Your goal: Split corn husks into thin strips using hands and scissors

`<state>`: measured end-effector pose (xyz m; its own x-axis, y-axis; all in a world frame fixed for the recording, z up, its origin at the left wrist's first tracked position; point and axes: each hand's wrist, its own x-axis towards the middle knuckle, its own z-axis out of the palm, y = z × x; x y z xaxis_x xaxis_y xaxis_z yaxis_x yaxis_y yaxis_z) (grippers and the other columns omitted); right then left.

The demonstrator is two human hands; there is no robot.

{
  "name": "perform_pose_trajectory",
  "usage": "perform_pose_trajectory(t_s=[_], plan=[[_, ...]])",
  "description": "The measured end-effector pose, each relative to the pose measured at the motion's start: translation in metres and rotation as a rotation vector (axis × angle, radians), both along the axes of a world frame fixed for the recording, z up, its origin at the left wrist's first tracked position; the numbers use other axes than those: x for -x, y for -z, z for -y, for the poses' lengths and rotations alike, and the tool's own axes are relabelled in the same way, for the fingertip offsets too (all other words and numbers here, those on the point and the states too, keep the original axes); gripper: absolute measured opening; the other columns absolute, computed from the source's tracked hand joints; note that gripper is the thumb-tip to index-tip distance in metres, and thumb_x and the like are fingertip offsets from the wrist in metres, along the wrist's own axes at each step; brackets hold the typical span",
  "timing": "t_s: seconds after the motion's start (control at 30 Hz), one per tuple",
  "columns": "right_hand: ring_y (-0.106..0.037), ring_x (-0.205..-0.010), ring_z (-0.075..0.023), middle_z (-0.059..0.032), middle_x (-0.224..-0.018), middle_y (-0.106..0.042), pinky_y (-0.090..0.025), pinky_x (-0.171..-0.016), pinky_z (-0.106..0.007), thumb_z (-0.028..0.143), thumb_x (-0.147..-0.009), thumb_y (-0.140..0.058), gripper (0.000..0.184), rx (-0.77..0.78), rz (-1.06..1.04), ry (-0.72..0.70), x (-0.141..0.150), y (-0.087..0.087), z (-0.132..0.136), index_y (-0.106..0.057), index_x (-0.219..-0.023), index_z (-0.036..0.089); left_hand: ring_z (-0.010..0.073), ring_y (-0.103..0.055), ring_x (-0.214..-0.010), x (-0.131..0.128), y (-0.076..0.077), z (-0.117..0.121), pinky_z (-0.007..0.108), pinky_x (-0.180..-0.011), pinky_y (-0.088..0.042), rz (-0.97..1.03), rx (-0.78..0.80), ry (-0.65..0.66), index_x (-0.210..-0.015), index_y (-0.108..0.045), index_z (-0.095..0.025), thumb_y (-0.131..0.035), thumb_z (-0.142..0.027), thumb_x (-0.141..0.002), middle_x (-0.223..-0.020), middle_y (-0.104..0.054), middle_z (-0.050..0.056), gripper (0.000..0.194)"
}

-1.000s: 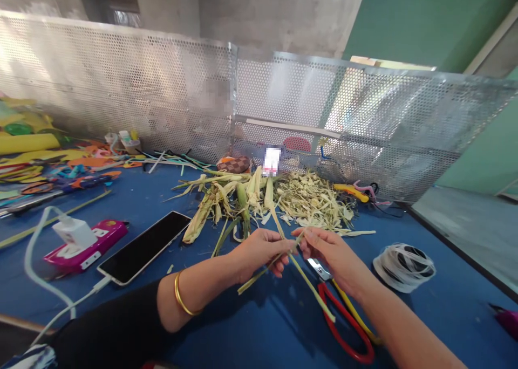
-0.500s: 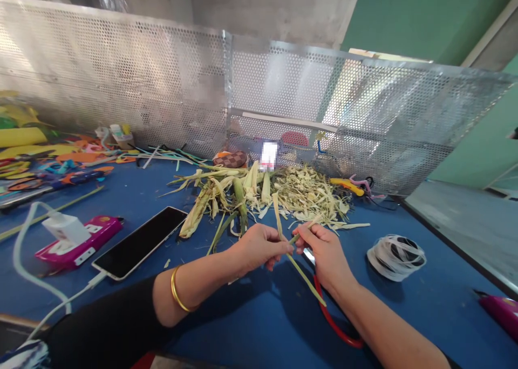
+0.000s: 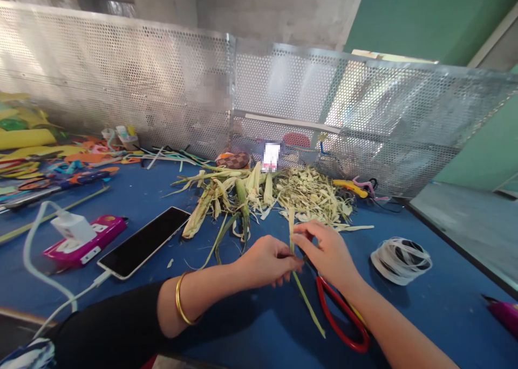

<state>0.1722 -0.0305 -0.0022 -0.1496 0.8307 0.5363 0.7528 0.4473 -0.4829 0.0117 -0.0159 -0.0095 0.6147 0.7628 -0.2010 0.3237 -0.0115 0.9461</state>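
My left hand and my right hand meet above the blue table, both pinching a long pale green husk strip. The strip's upper end sticks up between my fingers and its lower end trails down toward me. Under my right wrist lie red-handled scissors. A gold bangle sits on my left wrist.
A pile of corn husks and shreds lies behind my hands. A phone on a cable and a pink power strip are at left, a white coil at right. A perforated metal screen bounds the far edge.
My hands have drawn closer together and the strip has turned more upright. One loose strip that crossed my left hand a second ago is gone from it.
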Motion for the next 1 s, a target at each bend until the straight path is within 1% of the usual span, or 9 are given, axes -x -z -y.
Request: perform_pose_trajectory(t_s=[0.07, 0.13, 0.27, 0.4, 0.47, 0.6, 0.7, 0.83, 1.0], plan=[[-0.057, -0.063, -0.0158, 0.0000, -0.066, -0.062, -0.044, -0.061, -0.027, 0.033, -0.084, -0.056, 0.021, 0.126, -0.024, -0.071, 0.003, 0.002, -0.001, -0.061, -0.068, 0.021, 0.0079, -0.046, -0.039, -0.001, 0.000, 0.002, 0.019, -0.041, -0.038, -0.025, -0.003, 0.048, -0.063, -0.063, -0.016, -0.055, -0.027, -0.073, -0.047, -0.051, -0.005, 0.018], [-0.058, -0.066, -0.0159, 0.0002, -0.067, -0.063, -0.044, -0.063, -0.028, 0.032, -0.084, -0.056, 0.025, 0.137, -0.039, -0.099, 0.004, 0.004, -0.002, -0.056, -0.061, 0.020, 0.0080, -0.047, -0.039, -0.001, 0.001, 0.004, 0.018, -0.041, -0.038, -0.060, -0.005, 0.066, -0.060, -0.063, -0.016, -0.055, -0.024, -0.073, -0.047, -0.051, -0.004, 0.017], [-0.058, -0.066, -0.0164, -0.0002, -0.063, -0.063, -0.044, -0.068, -0.031, 0.029, -0.086, -0.055, 0.028, -0.010, -0.074, -0.115, 0.006, 0.007, -0.001, -0.057, -0.059, 0.020, 0.0080, -0.047, -0.039, -0.002, 0.002, 0.005, 0.018, -0.041, -0.037, -0.085, 0.015, 0.054, -0.062, -0.066, -0.016, -0.055, -0.022, -0.072, -0.046, -0.052, -0.005, 0.016], [-0.058, -0.063, -0.0156, -0.0007, -0.063, -0.063, -0.045, -0.064, -0.029, 0.027, -0.087, -0.055, 0.025, -0.091, -0.125, -0.077, 0.011, 0.008, 0.002, -0.058, -0.062, 0.020, 0.0076, -0.047, -0.038, -0.002, 0.004, 0.003, 0.019, -0.042, -0.037, -0.095, 0.011, 0.043, -0.059, -0.065, -0.016, -0.057, -0.021, -0.071, -0.045, -0.052, -0.005, 0.016], [-0.059, -0.065, -0.0155, -0.0012, -0.066, -0.064, -0.046, -0.063, -0.027, 0.027, -0.087, -0.054, 0.021, -0.139, -0.107, -0.057, 0.011, 0.004, 0.007, -0.060, -0.068, 0.020, 0.0077, -0.047, -0.038, -0.002, 0.005, 0.000, 0.019, -0.042, -0.037, -0.061, 0.034, -0.011, -0.059, -0.064, -0.015, -0.058, -0.024, -0.072, -0.045, -0.053, -0.004, 0.017], [-0.063, -0.069, -0.0163, -0.0024, -0.074, -0.069, -0.047, -0.065, -0.027, 0.027, -0.088, -0.053, 0.012, -0.308, 0.052, 0.048, 0.009, -0.002, 0.018, -0.061, -0.081, 0.021, 0.0082, -0.052, -0.045, 0.002, 0.005, -0.010, 0.019, -0.045, -0.040, 0.182, 0.201, -0.227, -0.064, -0.064, -0.014, -0.064, -0.037, -0.071, -0.054, -0.060, -0.001, 0.023], [-0.065, -0.067, -0.0159, -0.0033, -0.076, -0.071, -0.047, -0.068, -0.027, 0.022, -0.090, -0.049, 0.013, -0.421, 0.215, 0.031, 0.011, 0.001, 0.020, -0.061, -0.085, 0.021, 0.0081, -0.054, -0.048, 0.004, 0.004, -0.016, 0.020, -0.047, -0.041, 0.308, 0.270, -0.361, -0.067, -0.064, -0.012, -0.067, -0.044, -0.068, -0.062, -0.065, 0.003, 0.032], [-0.063, -0.062, -0.0150, -0.0042, -0.075, -0.071, -0.044, -0.069, -0.029, 0.015, -0.091, -0.044, 0.017, -0.494, 0.395, -0.019, 0.016, 0.010, 0.016, -0.060, -0.086, 0.019, 0.0090, -0.055, -0.048, 0.002, 0.006, -0.015, 0.020, -0.046, -0.041, 0.330, 0.314, -0.374, -0.066, -0.063, -0.012, -0.060, -0.048, -0.074, -0.063, -0.065, 0.005, 0.037], [-0.062, -0.062, -0.0159, -0.0044, -0.073, -0.070, -0.041, -0.071, -0.029, 0.016, -0.093, -0.042, 0.018, -0.486, 0.456, 0.014, 0.013, 0.016, 0.010, -0.059, -0.086, 0.018, 0.0084, -0.057, -0.051, 0.001, 0.013, -0.017, 0.020, -0.050, -0.043, 0.296, 0.286, -0.327, -0.070, -0.063, -0.013, -0.056, -0.025, -0.075, -0.073, -0.068, 0.004, 0.014]])
